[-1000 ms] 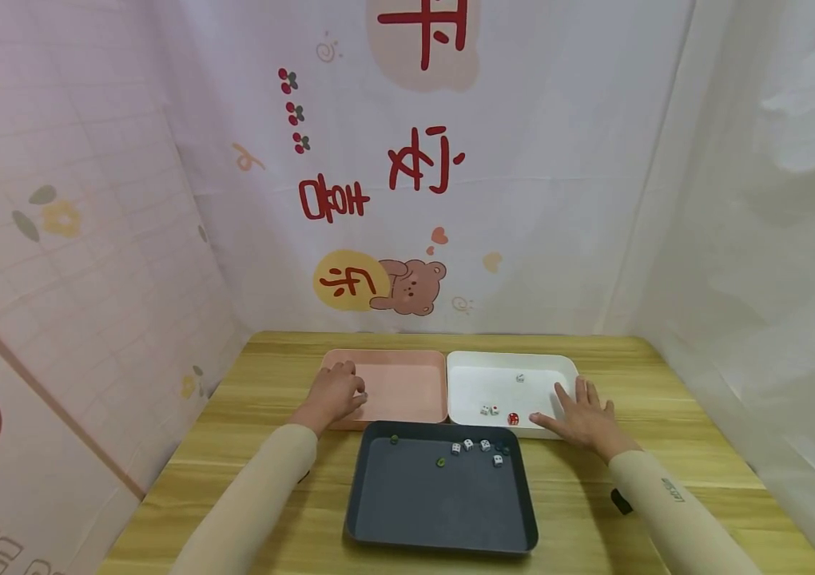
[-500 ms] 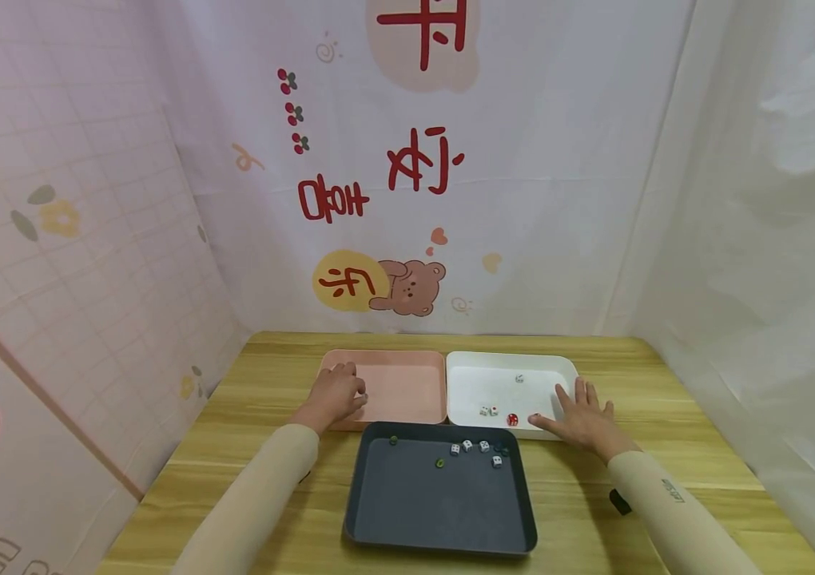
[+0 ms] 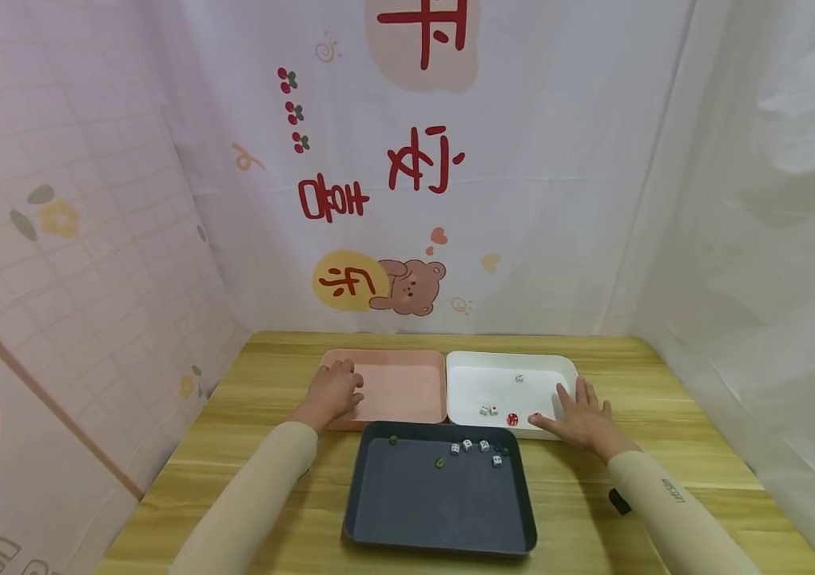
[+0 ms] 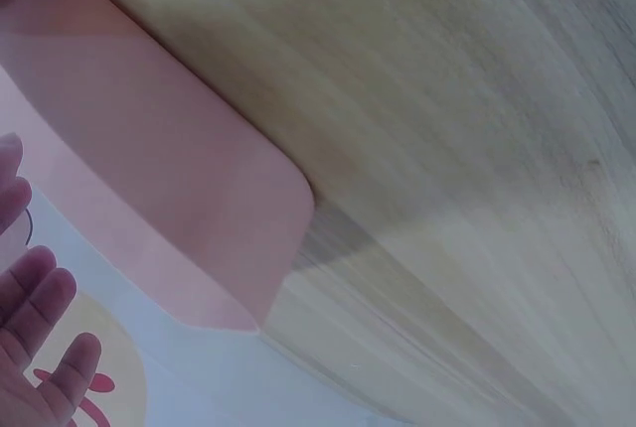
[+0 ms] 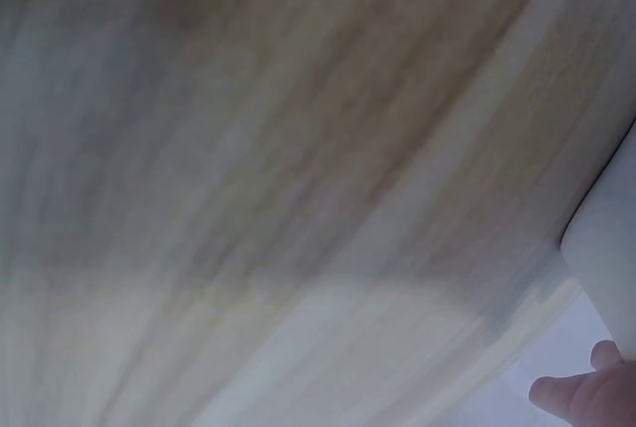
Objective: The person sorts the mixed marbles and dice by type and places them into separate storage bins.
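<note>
Head view: pink tray and white tray side by side near the far edge of the tabletop; left hand relaxed over the pink tray's left edge, gripping nothing; right hand spread at the white tray's near right corner, likewise holding nothing. Probably light, stiff, smooth plastic; best taken by opposite short rims, kept level for loose dice. Left wrist: loosely extended fingers, half hidden from the head; no dice visible there.

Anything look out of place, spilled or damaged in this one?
Nothing stands out. The pink tray, white tray and dark tray sit flat on the table; the visible dice lie inside trays; no spill or damage shows.
</note>
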`<state>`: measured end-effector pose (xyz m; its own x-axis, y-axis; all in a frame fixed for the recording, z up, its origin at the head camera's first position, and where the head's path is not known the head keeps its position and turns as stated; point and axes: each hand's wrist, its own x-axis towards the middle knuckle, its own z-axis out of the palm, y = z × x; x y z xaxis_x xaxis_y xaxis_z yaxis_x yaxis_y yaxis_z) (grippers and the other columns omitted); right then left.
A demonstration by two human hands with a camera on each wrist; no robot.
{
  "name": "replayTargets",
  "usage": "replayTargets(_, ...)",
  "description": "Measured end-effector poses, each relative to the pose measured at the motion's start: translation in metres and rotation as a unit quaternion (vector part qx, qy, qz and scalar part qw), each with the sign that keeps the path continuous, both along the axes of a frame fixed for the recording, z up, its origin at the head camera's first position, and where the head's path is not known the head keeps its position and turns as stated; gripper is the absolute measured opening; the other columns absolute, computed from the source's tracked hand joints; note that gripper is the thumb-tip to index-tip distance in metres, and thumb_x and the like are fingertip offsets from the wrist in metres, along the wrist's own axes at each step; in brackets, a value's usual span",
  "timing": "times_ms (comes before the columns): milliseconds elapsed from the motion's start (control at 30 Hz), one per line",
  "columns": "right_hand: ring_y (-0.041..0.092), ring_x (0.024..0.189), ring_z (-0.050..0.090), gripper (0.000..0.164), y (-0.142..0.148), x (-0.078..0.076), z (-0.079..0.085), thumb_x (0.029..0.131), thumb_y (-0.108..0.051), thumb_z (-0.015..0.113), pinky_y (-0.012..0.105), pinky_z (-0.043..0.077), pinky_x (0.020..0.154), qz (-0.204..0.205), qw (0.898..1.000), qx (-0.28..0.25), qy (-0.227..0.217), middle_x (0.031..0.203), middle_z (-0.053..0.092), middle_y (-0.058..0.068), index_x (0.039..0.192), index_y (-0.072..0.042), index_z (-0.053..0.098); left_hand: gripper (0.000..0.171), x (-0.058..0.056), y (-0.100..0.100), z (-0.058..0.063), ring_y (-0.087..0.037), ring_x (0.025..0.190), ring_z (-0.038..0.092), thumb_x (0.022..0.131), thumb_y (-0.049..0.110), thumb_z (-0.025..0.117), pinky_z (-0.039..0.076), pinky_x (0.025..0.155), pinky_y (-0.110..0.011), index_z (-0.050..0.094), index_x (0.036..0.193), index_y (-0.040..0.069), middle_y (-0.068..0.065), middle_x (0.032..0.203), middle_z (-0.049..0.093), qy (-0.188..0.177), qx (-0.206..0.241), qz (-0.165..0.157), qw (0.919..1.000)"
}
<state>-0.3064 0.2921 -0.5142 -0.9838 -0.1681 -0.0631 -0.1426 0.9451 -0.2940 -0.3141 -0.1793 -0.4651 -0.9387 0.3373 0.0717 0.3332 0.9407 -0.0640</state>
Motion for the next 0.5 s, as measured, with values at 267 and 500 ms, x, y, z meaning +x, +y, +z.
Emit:
replayTargets(267, 0.062, 0.139, -0.001, 0.111, 0.000, 0.000, 0.001, 0.087, -0.074, 0.051, 0.078, 0.003, 0.104, -0.001, 1.000, -0.003, -0.009, 0.152, -0.005, 0.045, 0.152, 0.011, 0.023, 0.024, 0.005, 0.002, 0.006, -0.026, 0.099, 0.055, 0.091, 0.030, 0.074, 0.046, 0.086, -0.048, 0.075, 0.110, 0.016, -0.004, 0.100, 0.055, -0.008, 0.008, -0.017, 0.9998)
replayTargets(500, 0.062, 0.139, 0.000, 0.112, 0.001, -0.003, 0.000, 0.086, -0.076, 0.051, 0.077, 0.003, 0.104, 0.001, 1.000, -0.001, -0.010, 0.152, -0.004, 0.045, 0.151, 0.011, 0.023, 0.026, 0.012, 0.009, 0.010, -0.023, 0.096, 0.053, 0.091, 0.031, 0.073, 0.046, 0.085, -0.045, 0.075, 0.113, 0.016, -0.003, 0.101, 0.056, -0.006, 0.004, -0.045, 0.9989)
